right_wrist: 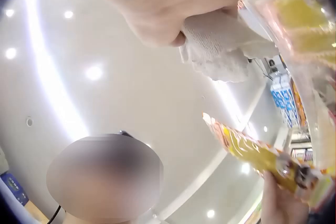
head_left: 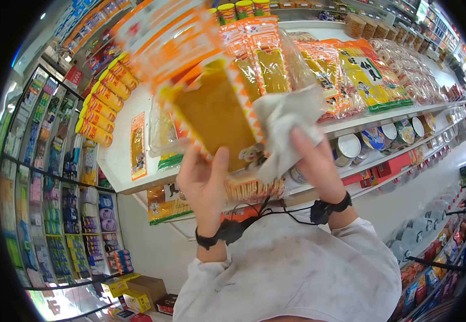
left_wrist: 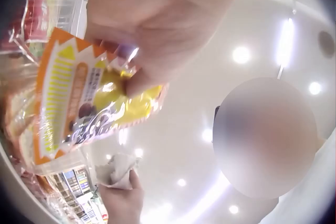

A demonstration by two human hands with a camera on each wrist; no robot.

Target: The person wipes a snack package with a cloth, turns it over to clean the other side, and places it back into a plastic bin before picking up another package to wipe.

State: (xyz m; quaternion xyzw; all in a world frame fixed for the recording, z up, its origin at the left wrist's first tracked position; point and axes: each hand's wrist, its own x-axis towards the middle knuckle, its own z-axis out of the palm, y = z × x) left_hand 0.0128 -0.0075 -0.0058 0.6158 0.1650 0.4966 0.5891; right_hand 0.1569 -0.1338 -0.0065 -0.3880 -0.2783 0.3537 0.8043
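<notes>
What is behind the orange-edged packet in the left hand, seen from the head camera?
Past the right edge of the orange-edged packet, similar packets show, with canisters beyond. Whatever lies directly behind it is covered.

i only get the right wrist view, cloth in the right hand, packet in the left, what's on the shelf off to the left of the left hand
Observer: The head view shows a row of yellow canisters to the left of the left hand.
Operator: anything lying between those and that hand
Observer: Yes, an orange-edged packet lies on the white shelf there.
Operator: ok and on the other side, is there a tier under the bagged goods
Observer: Yes, right of the right hand, a row of round containers sits on a tier below the bagged goods.
</notes>
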